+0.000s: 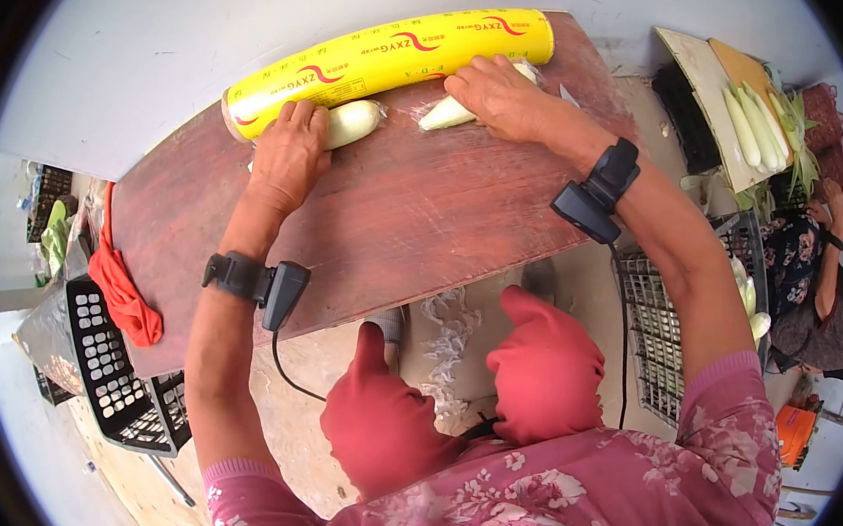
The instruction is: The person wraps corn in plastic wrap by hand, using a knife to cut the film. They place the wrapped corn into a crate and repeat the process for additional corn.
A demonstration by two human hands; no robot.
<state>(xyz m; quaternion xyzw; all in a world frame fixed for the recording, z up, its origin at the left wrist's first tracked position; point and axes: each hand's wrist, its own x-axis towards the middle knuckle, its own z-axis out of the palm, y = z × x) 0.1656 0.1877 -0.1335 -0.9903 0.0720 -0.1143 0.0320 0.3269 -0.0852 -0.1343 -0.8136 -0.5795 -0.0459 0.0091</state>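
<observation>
My left hand (290, 158) is closed over a long, pale green vegetable (353, 122), its rounded end sticking out to the right. Clear film shows at that end. My right hand (501, 101) curls over a second pale vegetable (447, 114), whose tapered tip points left and also has clear film around it. Both vegetables lie on the reddish-brown table (408, 205), apart from each other. Just behind them stretches a large yellow roll of cling film (383, 62) with red print. My fingers are close to its front side, and whether they touch it is hard to tell.
A red cloth (122, 289) hangs at the table's left edge above a black crate (116, 372). Another black crate (654, 340) stands at the right. Long pale vegetables (756, 129) lie on a board further right. A co-worker (814, 280) is near them.
</observation>
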